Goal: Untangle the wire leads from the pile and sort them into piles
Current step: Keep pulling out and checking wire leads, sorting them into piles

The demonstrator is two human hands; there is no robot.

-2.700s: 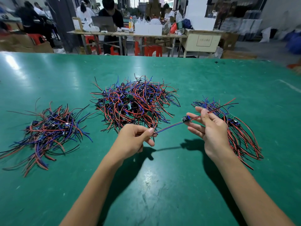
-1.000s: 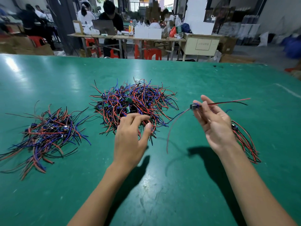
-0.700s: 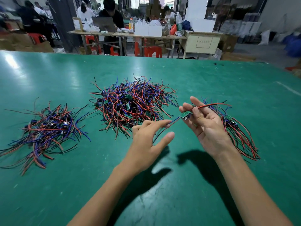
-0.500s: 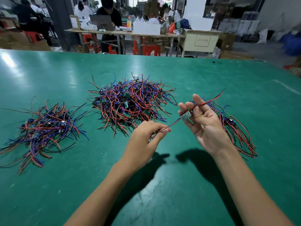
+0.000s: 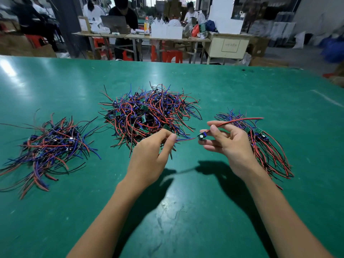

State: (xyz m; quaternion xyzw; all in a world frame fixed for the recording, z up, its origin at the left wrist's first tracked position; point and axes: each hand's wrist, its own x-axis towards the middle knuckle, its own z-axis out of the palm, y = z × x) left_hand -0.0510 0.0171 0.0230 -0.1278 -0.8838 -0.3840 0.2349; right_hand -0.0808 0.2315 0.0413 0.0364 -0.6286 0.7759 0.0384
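Note:
One wire lead (image 5: 186, 139), red and blue strands joined to a small component, is stretched between my hands above the green table (image 5: 186, 211). My left hand (image 5: 151, 155) pinches the strands' free end. My right hand (image 5: 229, 140) pinches the component end, and a red strand runs on past its fingers to the right. Behind my hands lies the big tangled pile (image 5: 149, 114) of red, blue and black leads. A sorted pile (image 5: 46, 148) lies at the left. Another sorted pile (image 5: 268, 151) lies partly hidden behind my right hand.
The table's far edge (image 5: 167, 62) runs across the view. Beyond it stand work tables (image 5: 141, 37) with boxes and bottles, red stools, and several seated people.
My left hand left the lead, reached toward the middle pile, then came back and pinched the lead's free end again. My right hand kept hold of the component end throughout.

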